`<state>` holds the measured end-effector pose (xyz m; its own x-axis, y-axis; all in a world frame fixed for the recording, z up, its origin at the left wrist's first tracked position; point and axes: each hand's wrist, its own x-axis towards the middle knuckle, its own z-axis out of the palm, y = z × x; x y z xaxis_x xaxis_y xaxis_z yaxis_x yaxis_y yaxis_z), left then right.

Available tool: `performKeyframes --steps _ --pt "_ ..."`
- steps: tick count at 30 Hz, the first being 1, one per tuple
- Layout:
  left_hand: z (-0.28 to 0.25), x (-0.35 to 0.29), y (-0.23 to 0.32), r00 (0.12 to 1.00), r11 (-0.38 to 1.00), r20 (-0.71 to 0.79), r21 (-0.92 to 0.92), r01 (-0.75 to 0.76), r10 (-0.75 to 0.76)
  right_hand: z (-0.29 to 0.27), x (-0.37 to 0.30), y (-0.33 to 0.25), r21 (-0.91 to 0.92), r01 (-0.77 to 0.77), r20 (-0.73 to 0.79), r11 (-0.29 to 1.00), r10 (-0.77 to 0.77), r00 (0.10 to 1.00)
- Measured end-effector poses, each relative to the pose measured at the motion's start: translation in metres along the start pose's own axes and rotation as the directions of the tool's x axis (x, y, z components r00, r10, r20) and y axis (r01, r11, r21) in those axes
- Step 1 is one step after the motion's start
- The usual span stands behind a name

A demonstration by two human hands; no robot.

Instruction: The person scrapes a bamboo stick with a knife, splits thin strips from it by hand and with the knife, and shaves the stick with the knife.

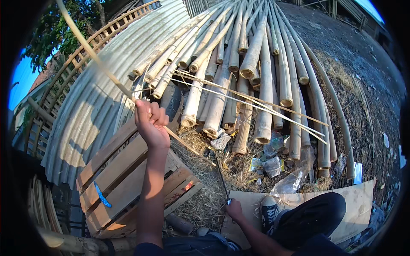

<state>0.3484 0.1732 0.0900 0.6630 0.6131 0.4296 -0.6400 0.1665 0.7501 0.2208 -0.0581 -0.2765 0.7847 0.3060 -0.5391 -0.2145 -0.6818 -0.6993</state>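
My left hand (151,123) is raised at centre-left, its fingers wrapped round a long bamboo strip (92,53). The strip slants from the upper left, through the fist, down to the straw-strewn ground near the middle. Lower down, my right hand (233,210) grips the handle of a long thin-bladed knife (221,175). Its dark blade points up and away, the tip close to the strip's lower end. Several thin split bamboo strips (256,102) lie across a large stack of bamboo poles (260,55) in front of me.
A slatted wooden crate (117,205) stands at my left with a small blue object (102,196) on it. Corrugated sheeting (85,115) and a bamboo lattice (60,81) are behind it. Cardboard (354,207) lies under my shoe (270,213); plastic litter (294,181) lies by the pole ends.
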Motion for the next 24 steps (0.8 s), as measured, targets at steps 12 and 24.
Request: performKeyframes --steps 12,24 --pt "-0.002 0.008 0.106 0.993 0.991 0.111 -0.13 -0.036 0.05 -0.016 0.012 -0.007 -0.37 0.132 -0.005 0.919 -0.144 0.99" --pt "-0.036 0.022 0.152 0.996 0.985 -0.056 -0.153 -0.074 0.066 -0.097 -0.021 -0.126 0.499 0.291 0.394 0.816 -0.513 0.763"
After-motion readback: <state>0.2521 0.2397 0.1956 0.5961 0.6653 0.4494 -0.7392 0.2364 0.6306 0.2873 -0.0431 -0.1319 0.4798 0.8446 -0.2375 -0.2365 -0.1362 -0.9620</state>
